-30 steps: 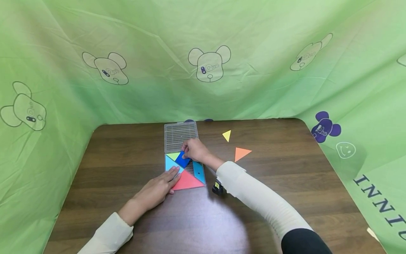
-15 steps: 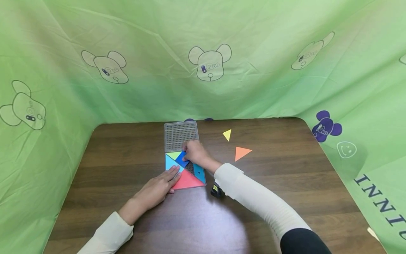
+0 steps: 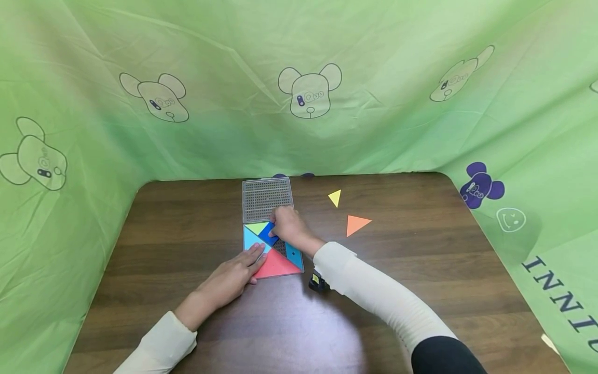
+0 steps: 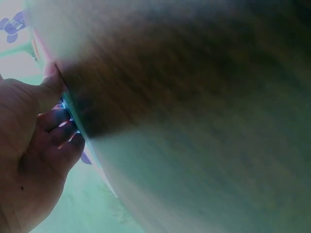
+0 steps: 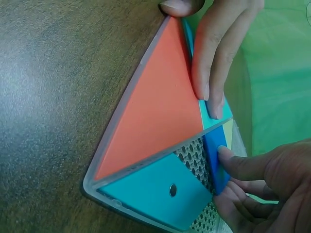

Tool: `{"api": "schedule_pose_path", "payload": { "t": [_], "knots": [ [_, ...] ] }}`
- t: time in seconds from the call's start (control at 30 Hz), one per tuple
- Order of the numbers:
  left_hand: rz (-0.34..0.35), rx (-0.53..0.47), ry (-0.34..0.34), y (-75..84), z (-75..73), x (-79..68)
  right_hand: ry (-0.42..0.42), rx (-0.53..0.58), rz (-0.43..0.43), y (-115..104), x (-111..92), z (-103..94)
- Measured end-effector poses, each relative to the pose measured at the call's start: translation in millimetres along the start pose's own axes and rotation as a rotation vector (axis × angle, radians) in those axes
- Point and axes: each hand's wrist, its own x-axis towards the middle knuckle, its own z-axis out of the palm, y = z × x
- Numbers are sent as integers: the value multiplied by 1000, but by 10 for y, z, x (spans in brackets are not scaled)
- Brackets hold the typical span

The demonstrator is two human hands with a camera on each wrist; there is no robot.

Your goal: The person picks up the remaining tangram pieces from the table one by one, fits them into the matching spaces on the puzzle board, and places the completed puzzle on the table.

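Observation:
A tangram box (image 3: 303, 270) lies unfolded on the table with a perforated base. My right hand (image 3: 290, 227) pinches a dark blue square piece (image 5: 216, 158) at its corner, thumb on top and fingers at the edge. This square sits tilted against the base beside a yellow-green triangle (image 3: 255, 228). My left hand (image 3: 232, 274) rests straight fingers (image 5: 204, 73) on the light blue triangle (image 3: 250, 240), its thumb at the near rim. A red triangle (image 3: 277, 265) fills the front of the box. At the right side lies a blue parallelogram (image 5: 160, 191) with a small hole.
The box's other perforated half (image 3: 267, 200) lies flat behind. Right of it on the wooden table (image 3: 411, 259) are a yellow triangle (image 3: 335, 198) and an orange triangle (image 3: 357, 225). Green printed cloth (image 3: 224, 130) encloses the table's back and sides.
My right hand has eased slightly lower, its wrist shifting a little left, still pinching the blue square. The left hand has stayed in place.

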Motion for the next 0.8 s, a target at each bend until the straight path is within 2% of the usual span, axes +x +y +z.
{"api": "schedule_pose_path", "payload": {
  "t": [0.23,0.6,0.8],
  "knots": [
    [-10,5,-13,3,2,-2,7,1,-17,2,-6,16],
    [12,19,26,9,7,9,47,-39,-42,21,-9,33],
    [9,28,24,7,6,11,51,-41,-45,19,-4,37]
  ]
}}
